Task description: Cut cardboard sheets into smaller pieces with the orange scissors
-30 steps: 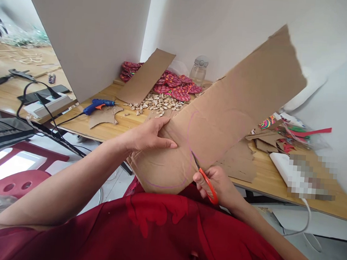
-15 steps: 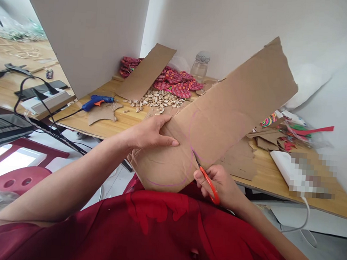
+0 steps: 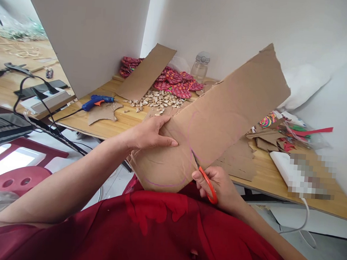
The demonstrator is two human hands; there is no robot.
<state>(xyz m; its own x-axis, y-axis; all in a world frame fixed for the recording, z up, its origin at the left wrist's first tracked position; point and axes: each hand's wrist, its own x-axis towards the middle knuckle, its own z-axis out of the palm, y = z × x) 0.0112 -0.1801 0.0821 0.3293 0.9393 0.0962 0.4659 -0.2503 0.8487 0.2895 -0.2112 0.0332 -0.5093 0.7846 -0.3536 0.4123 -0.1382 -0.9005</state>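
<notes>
A long brown cardboard sheet (image 3: pixel 222 113) slants up to the right over my lap, with a purple curved line drawn on its lower part. My left hand (image 3: pixel 149 134) pinches the sheet's left edge, thumb on top. My right hand (image 3: pixel 220 184) holds orange-handled scissors (image 3: pixel 207 182) whose blades bite into the sheet's lower edge at the purple line.
A wooden table (image 3: pixel 117 124) carries a blue glue gun (image 3: pixel 96 101), a cardboard scrap (image 3: pixel 103 113), a pile of seeds (image 3: pixel 158 99), red woven pieces (image 3: pixel 176 84), a leaning cardboard strip (image 3: pixel 146 72), a jar (image 3: pixel 201 66) and cardboard offcuts (image 3: pixel 242 160). A red stool (image 3: pixel 15 178) stands at left.
The cardboard's far end has dropped lower and tilted down. The scissors stay at the purple line, shifted very slightly left. My left hand keeps its grip.
</notes>
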